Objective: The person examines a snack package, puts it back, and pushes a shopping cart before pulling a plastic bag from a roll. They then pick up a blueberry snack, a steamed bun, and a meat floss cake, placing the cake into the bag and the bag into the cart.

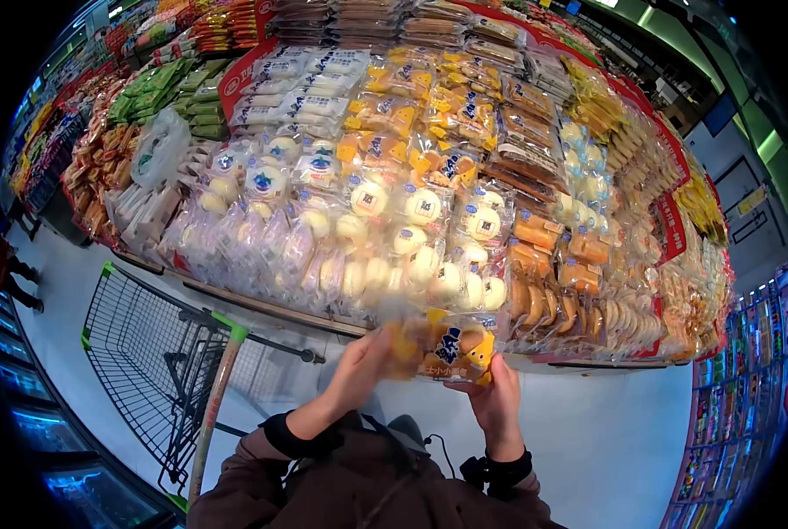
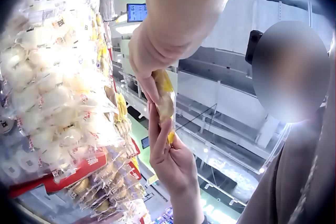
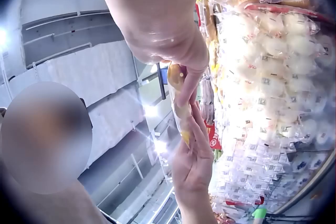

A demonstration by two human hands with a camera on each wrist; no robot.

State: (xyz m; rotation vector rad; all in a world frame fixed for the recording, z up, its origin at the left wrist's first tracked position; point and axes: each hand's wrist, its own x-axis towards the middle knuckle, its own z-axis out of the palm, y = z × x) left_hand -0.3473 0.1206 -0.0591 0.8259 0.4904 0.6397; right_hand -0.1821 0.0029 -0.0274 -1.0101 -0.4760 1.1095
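In the head view, a clear packet of small bread buns (image 1: 451, 348) with yellow printed patches and dark blue lettering is held up in front of the person's body. The left hand (image 1: 359, 368) grips its left end, where hand and wrapper are blurred. At the right end, the right hand (image 1: 497, 398) holds it with the thumb along the front edge. Both wrist views show the packet (image 2: 165, 100) edge-on. Fingers of the left hand (image 3: 193, 169) and right hand (image 2: 176, 163) lie along its back, on the shelf side.
A sloping display of bagged pastries (image 1: 354, 216) stands just beyond the hands, with similar yellow packets (image 1: 463, 115) higher up. A shopping cart (image 1: 160, 353) with a green-ended handle is at the left. A plastic bag (image 1: 159, 148) lies on the pastries. Stocked shelves (image 1: 738, 397) line the right.
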